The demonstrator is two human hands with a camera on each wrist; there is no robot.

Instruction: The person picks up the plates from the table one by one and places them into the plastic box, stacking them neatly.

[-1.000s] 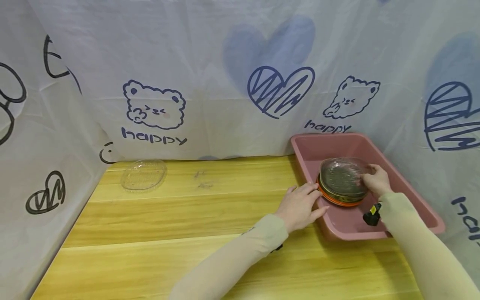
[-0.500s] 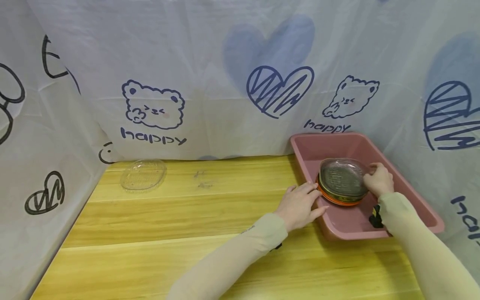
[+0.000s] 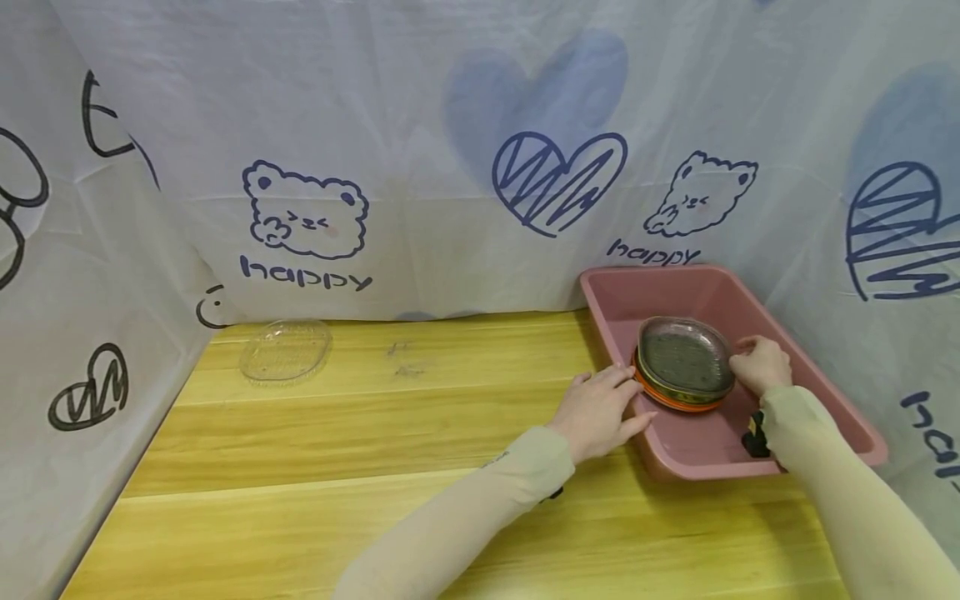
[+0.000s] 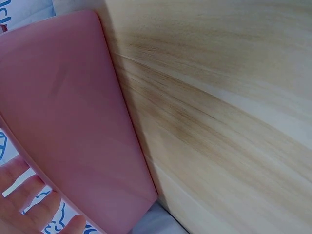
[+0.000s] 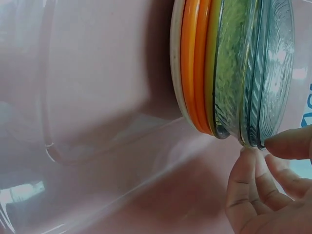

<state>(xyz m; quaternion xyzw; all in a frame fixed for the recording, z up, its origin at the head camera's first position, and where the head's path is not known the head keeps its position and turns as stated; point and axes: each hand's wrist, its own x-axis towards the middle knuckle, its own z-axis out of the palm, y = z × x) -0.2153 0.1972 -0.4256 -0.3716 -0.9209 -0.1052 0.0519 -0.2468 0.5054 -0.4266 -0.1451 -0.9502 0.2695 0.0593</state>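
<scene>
A stack of round dishes sits in the pink tub (image 3: 813, 379). On top is a clear glass-like plate (image 3: 684, 354); beneath it, in the right wrist view, come greenish glass (image 5: 231, 73), orange plates (image 5: 195, 68) and a whitish one (image 5: 176, 63) at the bottom. My right hand (image 3: 763, 365) is at the right edge of the top plate. Thumb and fingertips lie against its rim, slightly parted, in the right wrist view. My left hand (image 3: 596, 412) rests with extended fingers on the tub's left rim, beside the stack.
A clear, patterned oval plate (image 3: 285, 352) lies on the wooden table (image 3: 337, 450) at the far left. White printed cloth (image 3: 420, 167) hangs behind and along both sides. The tub stands close against the cloth at the back right.
The top clear plate has settled onto the stack and shifted slightly left. My right hand has drawn back a little to the right, its thumb now off the plate's face. The left hand stays put.
</scene>
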